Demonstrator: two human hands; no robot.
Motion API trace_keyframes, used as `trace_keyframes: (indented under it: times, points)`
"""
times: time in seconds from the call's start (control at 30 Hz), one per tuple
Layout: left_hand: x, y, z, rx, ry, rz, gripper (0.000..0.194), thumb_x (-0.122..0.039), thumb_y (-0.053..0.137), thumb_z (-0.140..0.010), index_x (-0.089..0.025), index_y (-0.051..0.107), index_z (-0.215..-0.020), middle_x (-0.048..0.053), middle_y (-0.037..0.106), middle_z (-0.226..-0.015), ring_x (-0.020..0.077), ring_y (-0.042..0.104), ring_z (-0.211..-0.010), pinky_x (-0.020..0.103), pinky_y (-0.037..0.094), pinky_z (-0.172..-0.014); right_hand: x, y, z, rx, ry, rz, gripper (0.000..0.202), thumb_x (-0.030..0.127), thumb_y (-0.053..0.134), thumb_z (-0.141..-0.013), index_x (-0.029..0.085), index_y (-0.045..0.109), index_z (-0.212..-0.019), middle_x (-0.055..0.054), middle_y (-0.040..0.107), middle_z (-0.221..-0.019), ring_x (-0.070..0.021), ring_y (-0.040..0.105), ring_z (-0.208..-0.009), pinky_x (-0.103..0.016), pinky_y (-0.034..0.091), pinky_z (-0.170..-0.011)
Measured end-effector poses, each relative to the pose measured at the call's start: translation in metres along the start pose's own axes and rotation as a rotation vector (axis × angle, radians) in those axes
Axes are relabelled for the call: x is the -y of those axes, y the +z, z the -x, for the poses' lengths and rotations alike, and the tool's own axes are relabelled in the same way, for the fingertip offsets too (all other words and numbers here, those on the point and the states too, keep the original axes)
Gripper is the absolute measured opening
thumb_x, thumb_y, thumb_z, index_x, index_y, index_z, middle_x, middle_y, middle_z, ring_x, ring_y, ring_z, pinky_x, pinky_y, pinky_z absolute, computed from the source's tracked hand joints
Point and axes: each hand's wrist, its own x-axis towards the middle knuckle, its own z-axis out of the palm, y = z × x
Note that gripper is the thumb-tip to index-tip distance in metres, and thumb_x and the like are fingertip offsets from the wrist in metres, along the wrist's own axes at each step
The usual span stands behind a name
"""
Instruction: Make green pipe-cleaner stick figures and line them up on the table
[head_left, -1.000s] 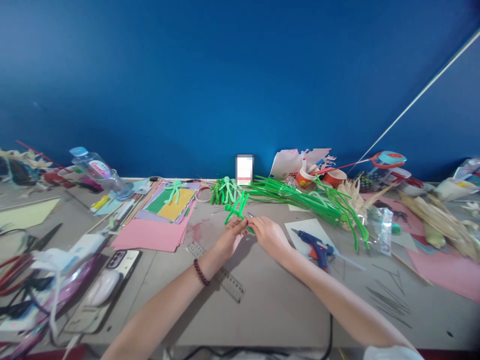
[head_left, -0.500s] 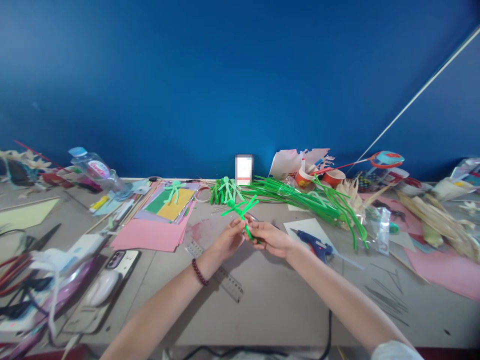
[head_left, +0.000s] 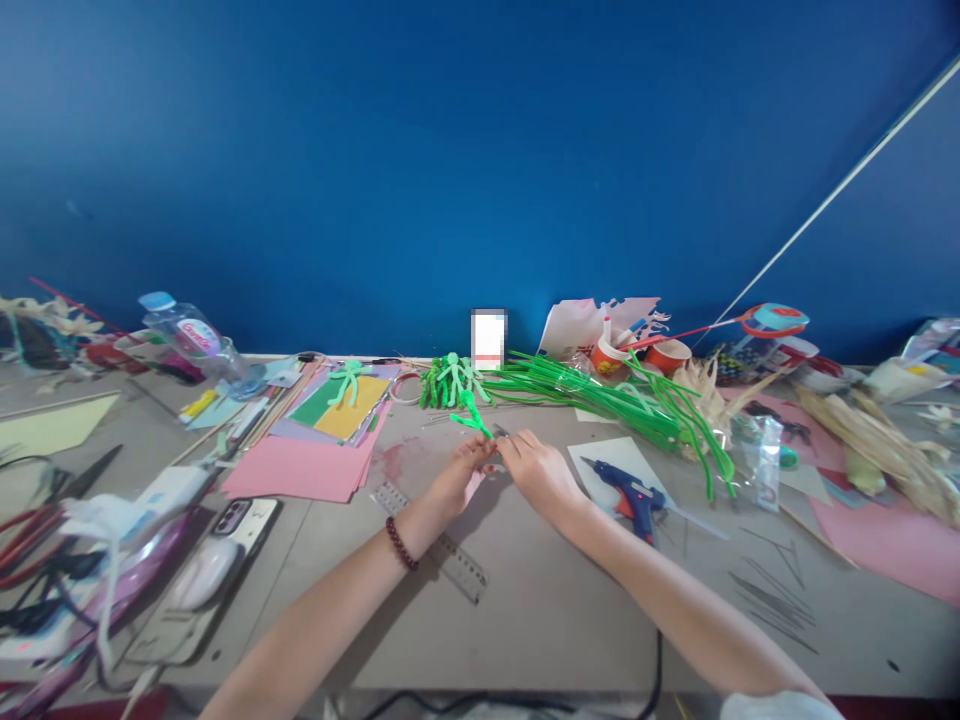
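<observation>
Above the middle of the table my left hand (head_left: 456, 478) pinches a bright green pipe cleaner figure (head_left: 472, 412) by its lower part. Its round head end and one bent arm stick up past my fingers. My right hand (head_left: 536, 470), palm down, has its fingers closed on the same figure from the right; its lower end is hidden between the hands. Just behind stand several finished pipe cleaner figures (head_left: 453, 380) in darker and lighter green. Another pale green figure (head_left: 347, 384) lies on coloured sheets to the left. A clear ruler (head_left: 457, 568) lies under my left wrist.
A blue glue gun (head_left: 634, 495) rests on white paper at right, its cord running down past my forearm. Green pipe cleaners (head_left: 600, 400) lie behind it. Pink paper (head_left: 300, 470), a phone (head_left: 169, 630) and a plastic bottle (head_left: 199, 340) are at left.
My right hand has turned from palm up to palm down over the figure. The figure's spread limbs have gone from view or been folded, leaving the head and one arm showing.
</observation>
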Motion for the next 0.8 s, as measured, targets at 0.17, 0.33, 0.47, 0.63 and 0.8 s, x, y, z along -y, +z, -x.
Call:
trace_keyframes:
  times: [0.17, 0.33, 0.47, 0.63, 0.8]
  points:
    - [-0.002, 0.001, 0.000, 0.017, 0.043, -0.016, 0.020, -0.023, 0.080, -0.061, -0.016, 0.064, -0.070, 0.001, 0.061, -0.075, 0.0110, 0.052, -0.069, 0.024, 0.039, -0.065, -0.007, 0.007, -0.005, -0.057, 0.183, -0.444, 0.019, 0.022, 0.043, -0.091, 0.017, 0.062, -0.090, -0.006, 0.064, -0.082, -0.0162, 0.056, -0.075, -0.025, 0.040, -0.065]
    - [-0.007, 0.005, 0.002, 0.188, 0.076, -0.058, 0.021, -0.031, 0.077, -0.066, -0.016, 0.066, -0.076, 0.001, 0.060, -0.071, 0.0107, 0.050, -0.062, 0.025, 0.039, -0.064, -0.011, 0.001, -0.010, 0.218, 0.494, -1.249, 0.027, 0.040, 0.053, -0.084, 0.016, 0.058, -0.073, 0.000, 0.056, -0.063, -0.0063, 0.038, -0.046, -0.019, 0.026, -0.041]
    - [-0.010, 0.005, 0.005, 0.301, 0.036, -0.012, 0.022, -0.029, 0.078, -0.065, -0.018, 0.068, -0.081, 0.003, 0.063, -0.084, 0.0139, 0.055, -0.073, 0.027, 0.041, -0.071, -0.010, -0.001, -0.009, 0.542, 0.612, -1.883, 0.034, 0.039, 0.075, -0.064, 0.015, 0.054, -0.075, 0.003, 0.051, -0.065, -0.0010, 0.024, -0.043, -0.015, 0.009, -0.035]
    - [-0.013, 0.004, 0.005, 0.361, 0.022, -0.030, 0.023, -0.033, 0.076, -0.066, -0.017, 0.068, -0.080, 0.003, 0.063, -0.084, 0.0147, 0.057, -0.075, 0.029, 0.042, -0.074, -0.008, -0.002, -0.009, 0.521, 0.598, -1.944, 0.035, 0.039, 0.077, -0.063, 0.015, 0.053, -0.074, 0.004, 0.049, -0.062, -0.0016, 0.027, -0.044, -0.014, 0.009, -0.035]
    - [-0.010, 0.008, 0.004, 0.141, -0.004, -0.027, 0.018, -0.029, 0.076, -0.067, -0.017, 0.065, -0.076, 0.000, 0.062, -0.075, 0.0108, 0.054, -0.067, 0.025, 0.040, -0.066, -0.014, -0.008, -0.010, 0.206, 0.520, -1.280, 0.027, 0.042, 0.058, -0.079, 0.015, 0.058, -0.075, 0.000, 0.058, -0.065, -0.0056, 0.037, -0.046, -0.018, 0.024, -0.041]
